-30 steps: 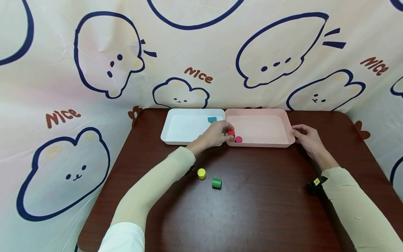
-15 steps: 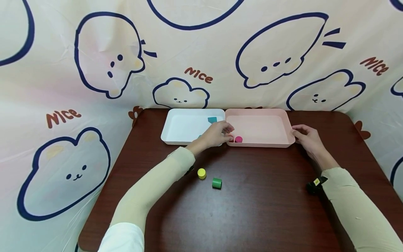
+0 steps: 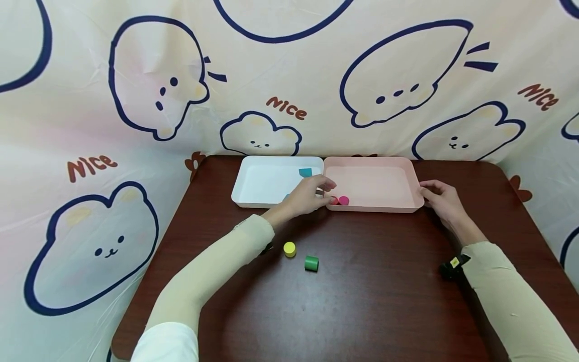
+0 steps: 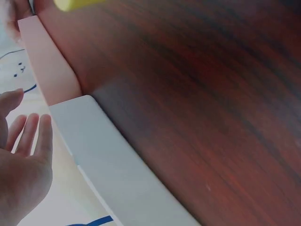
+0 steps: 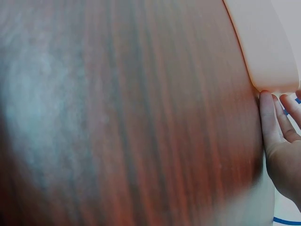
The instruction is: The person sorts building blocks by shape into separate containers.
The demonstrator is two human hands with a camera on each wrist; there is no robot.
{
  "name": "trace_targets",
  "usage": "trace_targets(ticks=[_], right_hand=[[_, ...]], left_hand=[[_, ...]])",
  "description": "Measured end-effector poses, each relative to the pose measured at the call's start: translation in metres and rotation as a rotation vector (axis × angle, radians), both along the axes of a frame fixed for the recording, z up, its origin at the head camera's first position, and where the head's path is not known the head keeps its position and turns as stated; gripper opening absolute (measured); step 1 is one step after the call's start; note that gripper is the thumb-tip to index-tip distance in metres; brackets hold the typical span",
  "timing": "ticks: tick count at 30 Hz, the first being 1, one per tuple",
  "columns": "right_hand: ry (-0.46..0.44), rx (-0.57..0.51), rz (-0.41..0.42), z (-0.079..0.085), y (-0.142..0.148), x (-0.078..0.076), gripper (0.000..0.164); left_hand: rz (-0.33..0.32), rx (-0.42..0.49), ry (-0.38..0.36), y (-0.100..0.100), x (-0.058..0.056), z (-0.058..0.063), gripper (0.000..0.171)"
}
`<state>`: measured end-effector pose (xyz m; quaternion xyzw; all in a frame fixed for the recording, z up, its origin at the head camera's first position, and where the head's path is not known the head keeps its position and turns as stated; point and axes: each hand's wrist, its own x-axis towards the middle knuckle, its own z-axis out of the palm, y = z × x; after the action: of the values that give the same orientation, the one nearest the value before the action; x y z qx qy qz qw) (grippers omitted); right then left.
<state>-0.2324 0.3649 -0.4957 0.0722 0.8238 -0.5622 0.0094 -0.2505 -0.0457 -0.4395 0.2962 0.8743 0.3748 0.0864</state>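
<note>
My left hand [image 3: 308, 195] hovers where the two trays meet, fingers spread and nothing between them in the left wrist view. Just past its thumb, a red round block [image 3: 334, 200] lies in the near-left corner of the pink tray [image 3: 375, 207]. A magenta round block [image 3: 344, 200] lies right beside it. My right hand [image 3: 445, 201] is at the pink tray's right end; in the right wrist view its extended fingers [image 5: 267, 113] touch the tray's end wall.
The white tray [image 3: 253, 203] sits against the pink one and holds teal blocks [image 3: 305, 172], one partly hidden by my left hand. Nearer on the dark wooden table [image 3: 362, 301] stand a yellow cylinder [image 3: 290, 249] and, lying on its side, a green cylinder [image 3: 311, 263].
My left hand has lowered the red block into the pink tray's corner and let go of it. The left forearm has drawn back slightly leftward. The right hand stays at the tray end.
</note>
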Motion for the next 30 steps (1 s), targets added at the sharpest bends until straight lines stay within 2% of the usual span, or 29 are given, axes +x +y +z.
trace_targets(ticks=[8,15,21,26,30], right_hand=[[0.004,0.006,0.005,0.0,0.0,0.001,0.044],[0.007,-0.02,0.015,0.001,0.0,0.001,0.046],[0.006,-0.021,0.013,0.0,0.0,0.001,0.045],[0.014,-0.009,0.004,-0.002,0.0,0.0,0.045],[0.015,-0.01,-0.004,-0.002,0.0,-0.001,0.045]], left_hand=[[-0.061,-0.003,0.008,-0.015,0.016,0.019,0.041],[-0.151,-0.01,-0.037,-0.03,0.029,0.028,0.045],[-0.191,-0.009,-0.042,-0.042,0.036,0.028,0.042],[-0.202,0.041,-0.103,-0.051,0.04,0.023,0.041],[-0.211,0.041,-0.154,-0.057,0.041,0.021,0.045]])
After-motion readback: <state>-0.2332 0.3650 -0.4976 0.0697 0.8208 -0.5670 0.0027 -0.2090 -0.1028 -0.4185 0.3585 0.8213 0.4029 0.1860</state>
